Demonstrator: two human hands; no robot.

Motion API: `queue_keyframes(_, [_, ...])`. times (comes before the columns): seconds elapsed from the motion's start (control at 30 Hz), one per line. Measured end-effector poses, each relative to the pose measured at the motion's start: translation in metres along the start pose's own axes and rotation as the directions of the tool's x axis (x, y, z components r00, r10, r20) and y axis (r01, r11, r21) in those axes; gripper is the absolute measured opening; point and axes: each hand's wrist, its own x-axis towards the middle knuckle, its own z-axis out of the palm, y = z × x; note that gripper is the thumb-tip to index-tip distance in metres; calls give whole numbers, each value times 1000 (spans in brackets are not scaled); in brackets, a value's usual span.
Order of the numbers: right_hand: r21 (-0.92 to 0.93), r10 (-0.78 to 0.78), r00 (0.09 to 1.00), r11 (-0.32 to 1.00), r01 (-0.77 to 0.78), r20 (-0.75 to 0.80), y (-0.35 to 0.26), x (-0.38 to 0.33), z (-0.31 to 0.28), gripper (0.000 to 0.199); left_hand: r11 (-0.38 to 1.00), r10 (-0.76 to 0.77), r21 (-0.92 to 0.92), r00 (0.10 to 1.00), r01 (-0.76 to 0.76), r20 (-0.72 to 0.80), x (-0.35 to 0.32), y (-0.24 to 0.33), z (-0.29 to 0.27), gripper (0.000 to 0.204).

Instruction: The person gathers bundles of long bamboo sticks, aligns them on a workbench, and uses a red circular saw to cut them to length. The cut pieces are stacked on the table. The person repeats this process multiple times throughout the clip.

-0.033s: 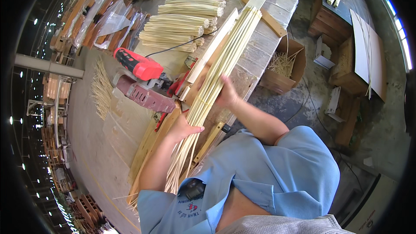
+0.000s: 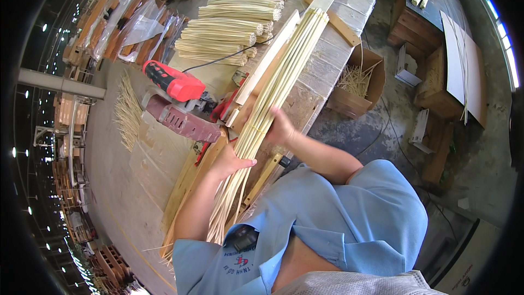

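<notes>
A long bundle of thin pale rattan-like sticks lies slantwise on the workbench, its far ends even and its near ends fanned out toward my body. A thin tie circles it between my hands. My left hand grips the near part, thumb across the top and fingers underneath. Farther along, my right hand holds the right side, its fingers partly hidden beneath the sticks. Left of the bundle lies a red and black belt sander with a maroon belt.
Tied stick bundles are stacked on the bench's far left. A wooden strip runs along the bundle's left side, and a black cord trails from the sander. Right of the bench, a cardboard box holds offcuts. Loose sticks lie at left.
My right hand has slid a short way along the bundle toward me. The left hand stays where it was.
</notes>
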Motion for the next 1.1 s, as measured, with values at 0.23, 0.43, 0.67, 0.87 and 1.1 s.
queue_keyframes(0.23, [-15,170,982,985,-170,83,26,-14,-4,101,996,32,80,999,-30,-24,5,2,0,56])
queue_keyframes(0.43, [-127,269,957,958,-255,110,0,-10,-25,98,991,44,130,997,-35,-66,16,-2,-7,61])
queue_keyframes(0.67, [-424,465,885,800,-424,-6,-51,-13,-48,75,983,76,180,983,-45,-167,14,3,17,59])
queue_keyframes(0.87, [-982,744,668,118,-146,-10,-100,-15,3,53,950,-33,283,944,132,-328,0,2,30,76])
queue_keyframes(1.1, [-393,598,671,-544,741,439,-194,49,69,80,809,-205,483,931,336,-304,-21,27,28,80])
